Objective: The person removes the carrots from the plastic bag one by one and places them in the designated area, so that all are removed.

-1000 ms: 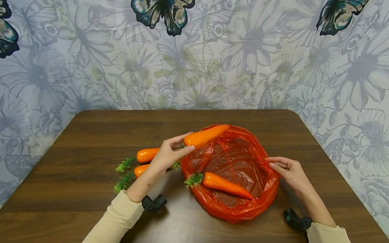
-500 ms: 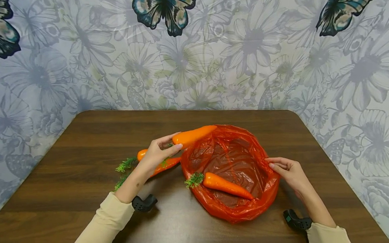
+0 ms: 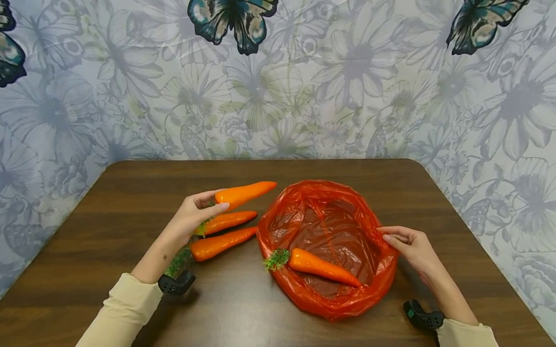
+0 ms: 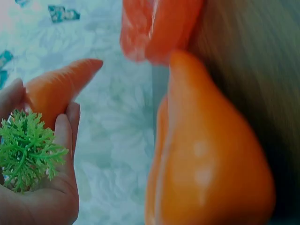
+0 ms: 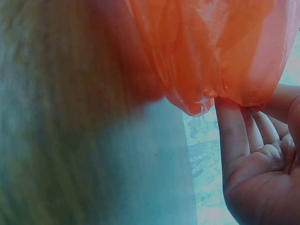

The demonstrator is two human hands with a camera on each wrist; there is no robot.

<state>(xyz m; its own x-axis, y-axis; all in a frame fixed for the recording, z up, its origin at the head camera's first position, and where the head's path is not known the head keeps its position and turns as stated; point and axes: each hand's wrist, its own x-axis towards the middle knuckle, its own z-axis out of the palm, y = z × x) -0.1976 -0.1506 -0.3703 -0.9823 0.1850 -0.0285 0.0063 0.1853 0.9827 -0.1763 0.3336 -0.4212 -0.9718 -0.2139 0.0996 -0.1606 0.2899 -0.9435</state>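
In the head view my left hand [image 3: 193, 211] holds a carrot [image 3: 245, 194] by its thick end, tip toward the upper right. Green leaves [image 4: 28, 150] of that carrot show against the palm in the left wrist view. Beneath the raised carrot, two more carrots lie side by side on the table, an upper carrot [image 3: 230, 222] and a lower carrot [image 3: 222, 244], their tops partly hidden by my left hand and wrist. My right hand [image 3: 413, 246] pinches the right rim of an open red plastic bag [image 3: 272, 288]. Inside the bag lies another carrot [image 3: 325, 267], its leaves over the left rim.
The brown wooden table [image 3: 297, 342] has its back edge against a wall covering [image 3: 286, 100] printed with flowers and butterflies. A black wrist device [image 3: 176, 283] sits on my left wrist and another black device [image 3: 422, 314] on my right.
My left hand has moved left with its carrot, from above the bag's left rim to above the two carrots on the table. My right hand stays at the bag's rim.
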